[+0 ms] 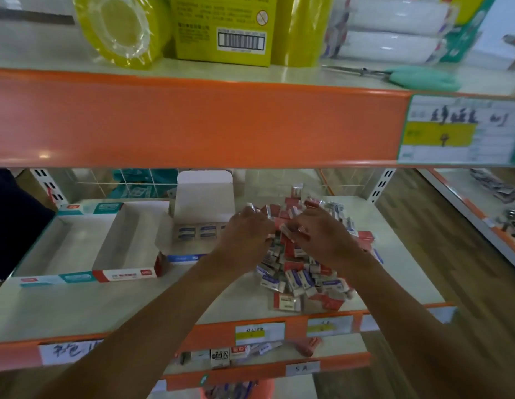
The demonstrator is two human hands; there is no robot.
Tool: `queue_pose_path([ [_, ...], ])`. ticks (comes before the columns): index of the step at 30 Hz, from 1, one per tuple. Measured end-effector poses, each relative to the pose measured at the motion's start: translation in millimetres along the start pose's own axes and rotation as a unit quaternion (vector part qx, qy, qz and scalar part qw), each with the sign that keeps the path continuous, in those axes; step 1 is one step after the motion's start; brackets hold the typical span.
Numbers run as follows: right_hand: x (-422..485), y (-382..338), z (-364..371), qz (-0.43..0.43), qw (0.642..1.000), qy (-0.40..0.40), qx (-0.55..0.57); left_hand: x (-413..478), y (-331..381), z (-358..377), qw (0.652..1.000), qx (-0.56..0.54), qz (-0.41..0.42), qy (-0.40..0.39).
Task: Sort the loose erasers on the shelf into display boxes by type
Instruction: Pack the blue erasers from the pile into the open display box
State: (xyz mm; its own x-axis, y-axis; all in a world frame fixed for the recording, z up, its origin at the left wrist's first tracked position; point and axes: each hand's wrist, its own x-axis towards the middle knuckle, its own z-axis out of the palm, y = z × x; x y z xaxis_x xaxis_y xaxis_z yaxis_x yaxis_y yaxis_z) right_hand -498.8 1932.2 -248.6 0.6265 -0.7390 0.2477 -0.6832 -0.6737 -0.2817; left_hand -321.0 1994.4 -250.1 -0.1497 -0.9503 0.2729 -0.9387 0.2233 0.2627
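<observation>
Head view, middle shelf (129, 306).
- Eraser pile (302, 275) — small rectangular blocks in red or blue paper sleeves and glossy film, long axes at all angles — heaped right of centre, directly under both hands.
- Left hand (247, 230): fingers curled, pinching wrapped eraser (251, 209).
- Right hand (319, 239): fingers curled round red-sleeved eraser (288, 231).
- Open white carton (204, 194), few blue-sleeved erasers (197, 232) flat inside, sits just left of left hand — judged nearer hand for drop.
- Teal-trimmed tray (57, 249) and red-trimmed tray (126, 240), both cardboard, farther left.
</observation>
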Motion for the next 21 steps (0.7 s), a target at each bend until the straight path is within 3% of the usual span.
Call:
queue_pose_path([
  [5,2,-2,5,0.056,0.998,0.013,-0.036,15,1,7,0.998,0.04,-0.042,-0.032],
  [11,8,-8,6,0.05,0.998,-0.012,-0.048,24,1,7,0.994,0.057,-0.063,-0.07],
  [17,12,-15,-6,0.085,0.992,0.033,0.092,23,-3,-3,0.994,-0.04,-0.103,-0.021],
  [21,20,-31,-14,0.064,0.984,0.007,0.163,13,-16,-20,0.989,-0.067,-0.129,-0.006],
])
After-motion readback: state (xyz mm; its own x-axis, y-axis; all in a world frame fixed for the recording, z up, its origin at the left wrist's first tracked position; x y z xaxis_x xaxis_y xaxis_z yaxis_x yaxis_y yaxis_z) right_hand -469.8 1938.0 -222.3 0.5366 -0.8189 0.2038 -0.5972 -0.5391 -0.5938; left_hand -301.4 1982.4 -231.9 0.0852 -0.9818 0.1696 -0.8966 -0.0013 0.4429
